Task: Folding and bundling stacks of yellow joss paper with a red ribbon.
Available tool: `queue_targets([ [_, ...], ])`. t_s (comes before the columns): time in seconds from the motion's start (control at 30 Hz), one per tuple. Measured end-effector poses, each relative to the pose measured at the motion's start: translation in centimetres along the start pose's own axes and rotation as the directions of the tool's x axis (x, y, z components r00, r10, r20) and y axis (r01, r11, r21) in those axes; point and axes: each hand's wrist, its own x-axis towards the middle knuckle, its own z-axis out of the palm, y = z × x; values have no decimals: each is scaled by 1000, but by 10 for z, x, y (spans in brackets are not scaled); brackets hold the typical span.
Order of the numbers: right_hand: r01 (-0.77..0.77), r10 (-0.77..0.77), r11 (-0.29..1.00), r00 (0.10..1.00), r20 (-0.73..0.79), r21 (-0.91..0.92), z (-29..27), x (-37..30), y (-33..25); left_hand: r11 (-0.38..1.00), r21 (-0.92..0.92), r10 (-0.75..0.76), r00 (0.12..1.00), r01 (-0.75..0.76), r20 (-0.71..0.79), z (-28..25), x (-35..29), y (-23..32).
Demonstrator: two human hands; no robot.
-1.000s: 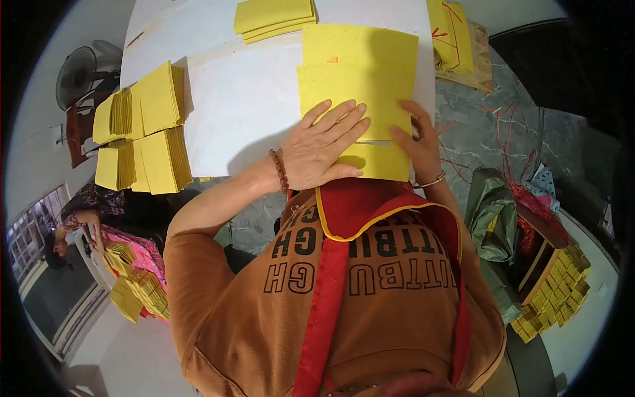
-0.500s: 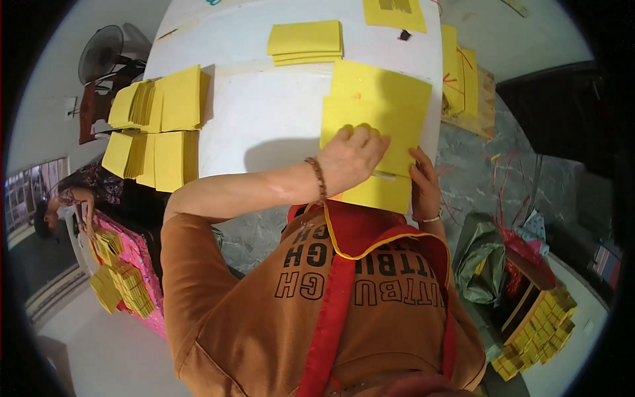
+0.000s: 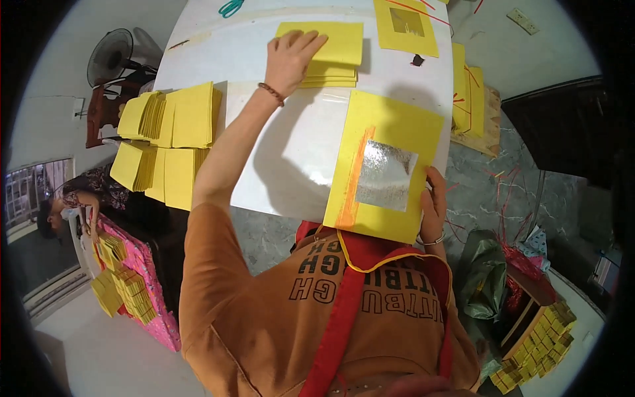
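Note:
At the table's right front lies a stack of flat yellow paper (image 3: 383,109), with a silver foil square (image 3: 387,172) and an orange streak (image 3: 358,178) on its top sheet. Curled fingers of my right hand (image 3: 433,205) rest along its right edge; the thumb is hidden. My left hand (image 3: 289,61) reaches across the table and is closed on a folded yellow paper (image 3: 344,45). That folded paper sits at or just over a small pile of folded yellow papers (image 3: 337,78); whether it touches the pile is unclear.
Rows of folded yellow papers (image 3: 192,119) stand at the table's left edge. Teal scissors (image 3: 230,8) and another foil-marked sheet (image 3: 403,23) lie at the back. A fan (image 3: 109,58) stands far left. Another person (image 3: 86,205) sits at left beside yellow bundles (image 3: 132,291).
My left hand has gone from the near paper stack to the far pile, taking a folded paper along. The foil square and orange streak are now uncovered. My right hand stays at the stack's edge.

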Motion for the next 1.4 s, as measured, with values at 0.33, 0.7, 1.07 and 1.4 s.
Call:
queue_targets([
  [0.33, -58, 61, 998, 995, -85, 36, 3, 0, 4, 984, -151, -35, 932, 96, 362, 90, -46, -20],
  [0.7, -108, 108, 994, 992, -59, -2, 1, 2, -1, 998, 49, 28, 927, -50, 374, 95, -54, -16],
  [1.07, 276, -279, 861, 959, 55, -426, -12, 10, -28, 1000, -5, 28, 887, -29, 461, 70, -30, -17],
  [1.4, 224, -157, 898, 967, 199, -380, -8, 8, -16, 737, -676, 219, 944, 5, 246, -83, -41, 95],
])
